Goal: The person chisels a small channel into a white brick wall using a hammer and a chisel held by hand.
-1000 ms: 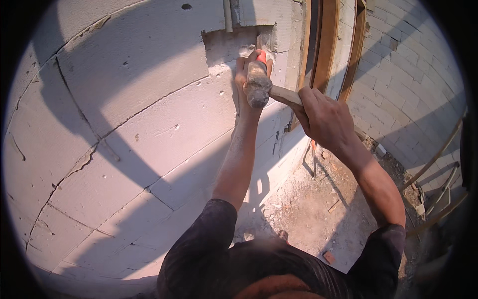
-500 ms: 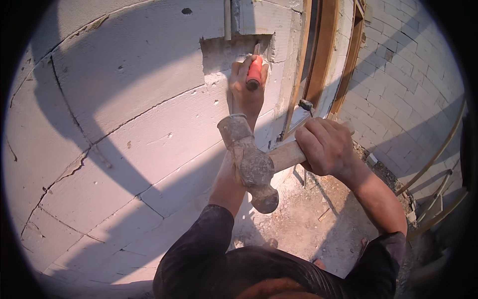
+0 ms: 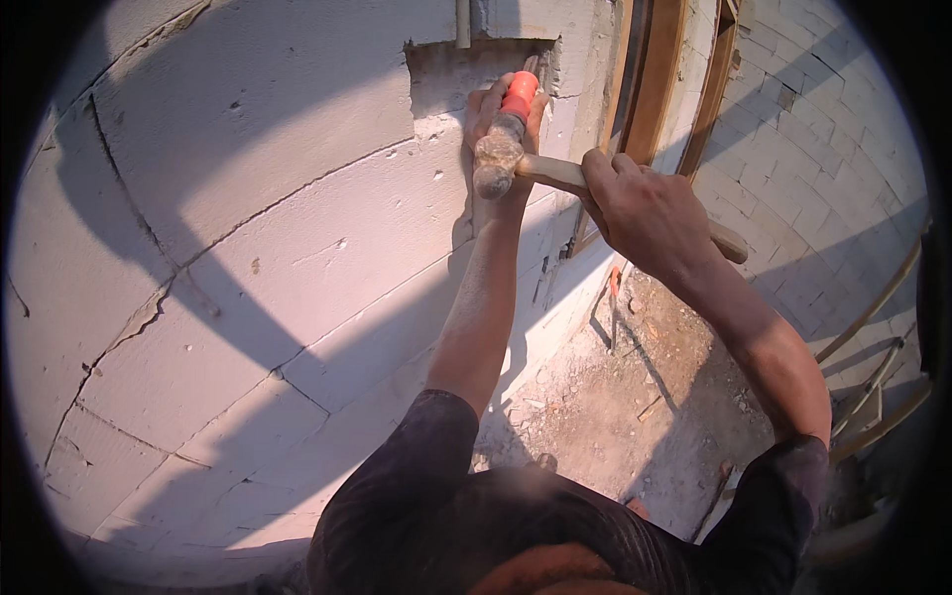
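Note:
A chisel (image 3: pixel 521 93) with a red handle is gripped in my left hand (image 3: pixel 483 109). Its metal blade points up into the right end of a rectangular recess (image 3: pixel 441 84) cut in the pale block wall (image 3: pixel 268 178). My right hand (image 3: pixel 645 213) is closed round the wooden handle of a ball-peen hammer (image 3: pixel 498 159). The dusty hammer head sits at the butt of the chisel, and its rounded end faces me. From this angle it covers the butt, along with part of my left hand.
A grey pipe (image 3: pixel 463 22) runs down to the recess's top edge. Brown wooden frames (image 3: pixel 654 84) stand right of the wall, before another block wall (image 3: pixel 793 159). Below lies rubble-strewn ground (image 3: pixel 635 367). A thin red-topped tool (image 3: pixel 614 288) stands near the wall's base. Poles (image 3: pixel 878 297) lean at the right.
My right hand has swung the hammer up and away from me, bringing its head to the chisel's butt. My left hand still grips the chisel at the recess. The view has shifted slightly.

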Motion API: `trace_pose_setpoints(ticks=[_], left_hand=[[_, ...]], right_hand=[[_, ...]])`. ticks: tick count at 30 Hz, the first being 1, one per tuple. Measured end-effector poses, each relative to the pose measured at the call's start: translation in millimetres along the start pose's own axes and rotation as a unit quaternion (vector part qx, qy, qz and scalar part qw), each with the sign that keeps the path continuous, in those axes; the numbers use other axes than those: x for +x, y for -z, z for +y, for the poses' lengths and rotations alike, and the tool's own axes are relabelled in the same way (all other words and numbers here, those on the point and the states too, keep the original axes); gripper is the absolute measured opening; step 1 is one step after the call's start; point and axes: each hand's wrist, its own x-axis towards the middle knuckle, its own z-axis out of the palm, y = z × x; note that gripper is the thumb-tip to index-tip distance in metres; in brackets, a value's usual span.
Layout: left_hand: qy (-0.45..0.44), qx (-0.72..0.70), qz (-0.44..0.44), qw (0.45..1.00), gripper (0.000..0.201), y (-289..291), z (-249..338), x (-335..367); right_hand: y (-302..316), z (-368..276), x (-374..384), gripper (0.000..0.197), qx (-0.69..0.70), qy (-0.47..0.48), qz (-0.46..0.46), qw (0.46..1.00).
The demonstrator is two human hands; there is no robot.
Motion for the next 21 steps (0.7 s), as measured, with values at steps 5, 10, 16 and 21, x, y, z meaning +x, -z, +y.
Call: trace_pose_setpoints(ticks=[5,10,16,21], left_hand=[[0.038,-0.103,0.118,0.987,0.037,-23.8,-3.0,1.9],[0.030,-0.088,0.089,0.992,0.032,-19.3,-1.6,2.0],[0.023,-0.082,0.072,0.994,0.027,-22.0,1.0,1.1],[0.081,-0.071,-0.013,0.994,0.034,-10.7,-0.7,-0.5]], right_hand=[[24.2,-20.2,-6.0,0.018,0.034,0.057,0.075,0.995],[22.9,-8.8,-6.3,0.030,0.023,0.093,0.073,0.993],[2.6,8.3,1.9,0.025,0.022,-0.057,-0.027,0.998],[11.5,-4.1,-4.2,0.021,0.067,-0.006,0.059,0.996]])
